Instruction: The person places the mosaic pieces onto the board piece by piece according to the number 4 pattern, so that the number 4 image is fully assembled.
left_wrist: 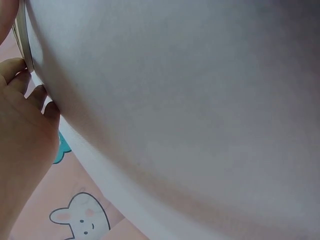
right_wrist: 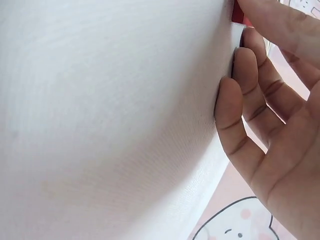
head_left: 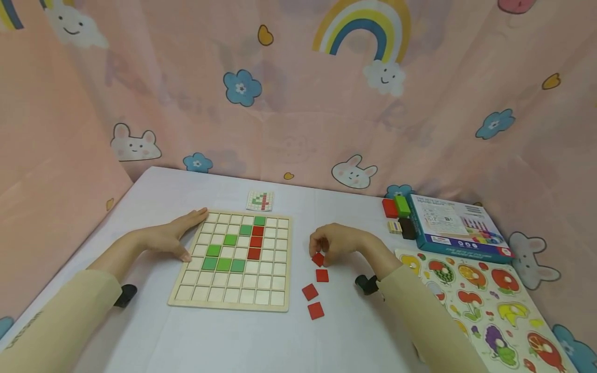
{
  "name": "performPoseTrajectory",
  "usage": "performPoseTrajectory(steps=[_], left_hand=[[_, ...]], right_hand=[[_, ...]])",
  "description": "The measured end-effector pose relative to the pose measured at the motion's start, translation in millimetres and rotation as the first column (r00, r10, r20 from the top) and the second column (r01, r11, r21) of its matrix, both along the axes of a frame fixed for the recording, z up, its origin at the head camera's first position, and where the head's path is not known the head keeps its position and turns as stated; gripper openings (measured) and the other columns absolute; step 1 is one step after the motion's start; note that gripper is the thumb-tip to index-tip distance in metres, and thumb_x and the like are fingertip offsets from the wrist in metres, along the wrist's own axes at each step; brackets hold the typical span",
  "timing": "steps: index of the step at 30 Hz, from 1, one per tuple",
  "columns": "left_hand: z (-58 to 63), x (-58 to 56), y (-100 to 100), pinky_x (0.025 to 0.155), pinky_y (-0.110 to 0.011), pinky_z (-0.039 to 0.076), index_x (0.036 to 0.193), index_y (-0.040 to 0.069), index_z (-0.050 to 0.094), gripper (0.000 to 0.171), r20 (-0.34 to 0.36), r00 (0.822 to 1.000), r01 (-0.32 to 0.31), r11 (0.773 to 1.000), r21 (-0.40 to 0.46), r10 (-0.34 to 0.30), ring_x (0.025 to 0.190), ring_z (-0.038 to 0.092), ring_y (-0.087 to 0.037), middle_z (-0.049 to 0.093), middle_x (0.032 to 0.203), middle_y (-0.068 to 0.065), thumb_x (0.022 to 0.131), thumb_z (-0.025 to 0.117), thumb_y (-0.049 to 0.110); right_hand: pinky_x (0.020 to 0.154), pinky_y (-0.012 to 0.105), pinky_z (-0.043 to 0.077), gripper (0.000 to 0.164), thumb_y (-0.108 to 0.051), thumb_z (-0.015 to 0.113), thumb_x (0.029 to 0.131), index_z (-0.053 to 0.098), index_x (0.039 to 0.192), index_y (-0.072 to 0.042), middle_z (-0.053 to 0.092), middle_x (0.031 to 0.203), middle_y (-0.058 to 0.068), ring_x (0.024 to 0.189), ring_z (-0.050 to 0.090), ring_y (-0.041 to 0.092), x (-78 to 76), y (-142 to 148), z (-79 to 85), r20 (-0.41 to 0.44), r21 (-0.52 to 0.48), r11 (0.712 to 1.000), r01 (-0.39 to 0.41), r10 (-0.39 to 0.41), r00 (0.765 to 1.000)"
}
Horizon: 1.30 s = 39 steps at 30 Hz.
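Observation:
A wooden grid board lies on the white table, holding several green tiles and three red tiles in its squares. My left hand rests at the board's left edge with thumb and fingers spread; the left wrist view shows the fingers against that edge. To the right of the board, my right hand pinches a loose red tile at the tabletop between thumb and curled fingers. Three more loose red tiles lie below it in a rough column.
Behind the board lies a small pattern card with green and red squares. At the right are a box, red block, green block, black block, striped piece and fruit puzzle board. A pink patterned cloth hangs behind.

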<state>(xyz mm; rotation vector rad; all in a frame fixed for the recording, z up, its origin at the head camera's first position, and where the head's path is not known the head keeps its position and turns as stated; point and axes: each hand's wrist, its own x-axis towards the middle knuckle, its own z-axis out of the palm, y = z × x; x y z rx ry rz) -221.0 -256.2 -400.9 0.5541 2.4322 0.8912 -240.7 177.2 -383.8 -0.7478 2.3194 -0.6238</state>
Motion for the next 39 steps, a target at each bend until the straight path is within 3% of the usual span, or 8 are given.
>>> performPoseTrajectory(steps=[9, 15, 22, 30, 39], left_hand=[[-1.3, -0.4, -0.1, 0.117, -0.073, -0.004, 0.159, 0.004, 0.006, 0.124, -0.009, 1.0, 0.004, 1.0, -0.007, -0.004, 0.152, -0.012, -0.049, -0.005, 0.167, -0.022, 0.065, 0.085, 0.021], [-0.3, 0.2, 0.0, 0.117, -0.073, -0.003, 0.159, 0.004, 0.006, 0.123, -0.008, 1.0, 0.007, 1.0, -0.011, -0.007, 0.152, -0.011, -0.05, -0.005, 0.167, -0.023, 0.066, 0.085, 0.022], [-0.5, -0.2, -0.5, 0.117, -0.073, -0.003, 0.159, 0.003, 0.006, 0.123, -0.014, 1.0, 0.01, 1.0, -0.013, -0.011, 0.152, -0.011, -0.049, -0.005, 0.167, -0.022, 0.066, 0.084, 0.022], [0.6, 0.2, 1.2, 0.117, -0.073, -0.003, 0.159, 0.003, 0.006, 0.124, -0.012, 1.0, 0.005, 1.0, -0.015, -0.005, 0.152, -0.011, -0.05, -0.005, 0.167, -0.023, 0.065, 0.085, 0.022], [-0.5, 0.7, 0.6, 0.118, -0.073, -0.003, 0.159, 0.003, 0.006, 0.123, -0.013, 1.0, 0.002, 1.0, -0.024, -0.002, 0.152, -0.011, -0.05, -0.005, 0.167, -0.023, 0.066, 0.085, 0.022]], right_hand=[[0.075, 0.026, 0.051, 0.018, -0.004, 0.078, 0.078, 0.067, 0.083, -0.016, 0.065, 0.084, -0.002, 0.082, 0.057, 0.015, -2.4, -3.3, 1.9, -0.081, -0.023, 0.999, 0.022, -0.024, 0.996], [0.076, 0.025, 0.053, 0.012, -0.006, 0.072, 0.084, 0.07, 0.09, -0.016, 0.068, 0.085, -0.001, 0.081, 0.06, 0.014, -1.0, -14.4, 6.1, -0.089, -0.142, 0.988, 0.054, -0.067, 0.994], [0.071, 0.022, 0.053, 0.01, -0.008, 0.073, 0.085, 0.073, 0.093, -0.014, 0.069, 0.086, 0.001, 0.079, 0.061, 0.012, 6.6, -50.5, 6.1, -0.109, -0.245, 0.965, 0.095, -0.125, 0.986], [0.07, 0.018, 0.052, 0.011, -0.004, 0.072, 0.084, 0.073, 0.093, -0.011, 0.072, 0.086, 0.002, 0.078, 0.062, 0.008, 18.7, -92.7, 3.3, -0.123, -0.265, 0.963, 0.047, -0.082, 0.989], [0.066, 0.016, 0.051, 0.011, -0.005, 0.076, 0.082, 0.074, 0.09, -0.012, 0.072, 0.081, 0.0, 0.073, 0.062, 0.006, 29.4, -121.2, 3.3, -0.125, -0.234, 0.971, 0.052, -0.083, 0.989]])
